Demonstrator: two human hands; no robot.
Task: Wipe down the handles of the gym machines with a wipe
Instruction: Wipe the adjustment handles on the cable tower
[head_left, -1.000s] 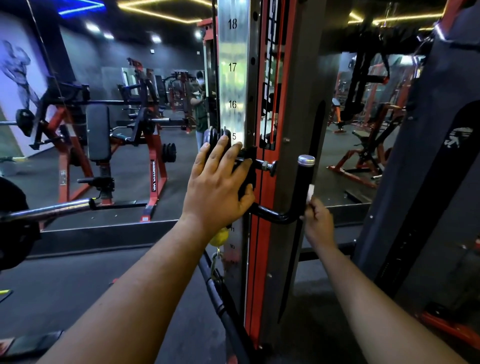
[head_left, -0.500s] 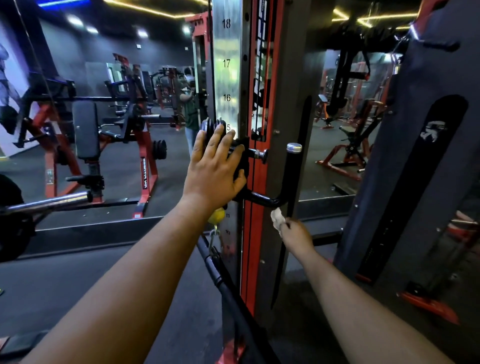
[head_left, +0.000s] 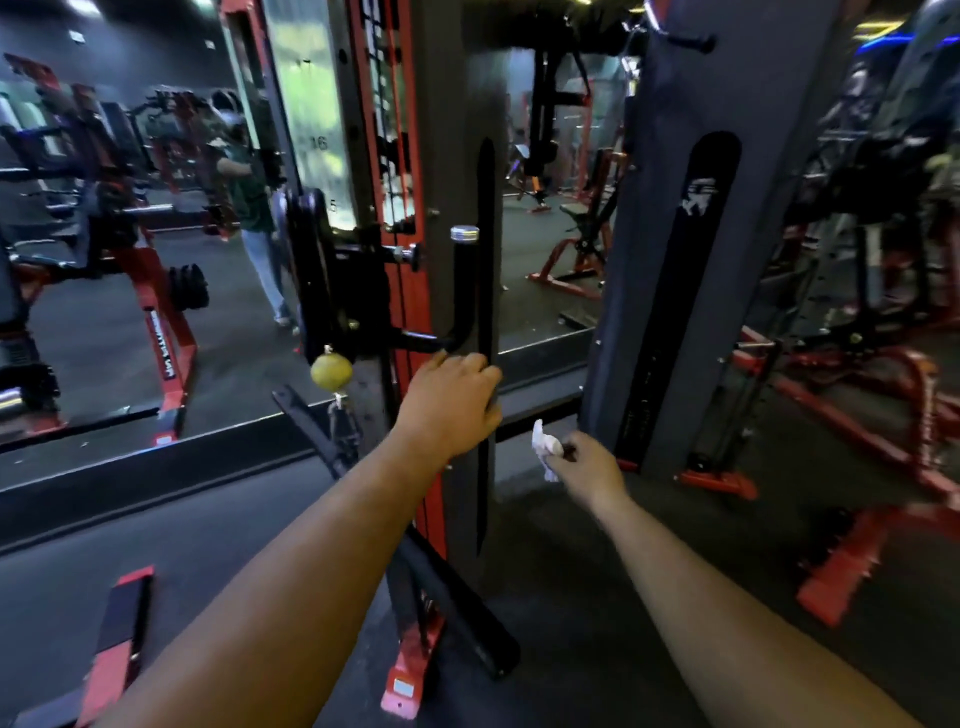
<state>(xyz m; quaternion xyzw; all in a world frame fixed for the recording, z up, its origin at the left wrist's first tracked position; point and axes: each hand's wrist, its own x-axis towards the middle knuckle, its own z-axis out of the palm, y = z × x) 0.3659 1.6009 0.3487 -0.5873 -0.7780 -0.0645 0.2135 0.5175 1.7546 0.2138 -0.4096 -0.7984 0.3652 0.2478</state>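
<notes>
Red-framed bench machine (head_left: 166, 332) — far left, standing on the dark gym floor (head_left: 208, 525), reflected or set beyond a low black ledge; yellow ball (head_left: 331, 370) — hanging just below the black pulley carriage (head_left: 332, 280) on the left face of the cable-machine column (head_left: 447, 156); black handle (head_left: 464, 291) — L-shaped, upright, silver cap on top, fixed to the carriage at its lower end and standing just in front of the column; left hand (head_left: 451, 397) — directly under the bend of the handle, knuckles up, fingers curled over against the column's front, whether they close round anything cannot be told from this angle; wipe (head_left: 545, 449) — small, white, crumpled, low and right of the column, well clear of the handle; right hand (head_left: 589, 465) — fingers and thumb pinched on the wipe, which sticks out to the left of the grip; dark padded upright (head_left: 685, 260) with a black slot panel — right of the hands; further red frames (head_left: 857, 395) — far right, blurred
</notes>
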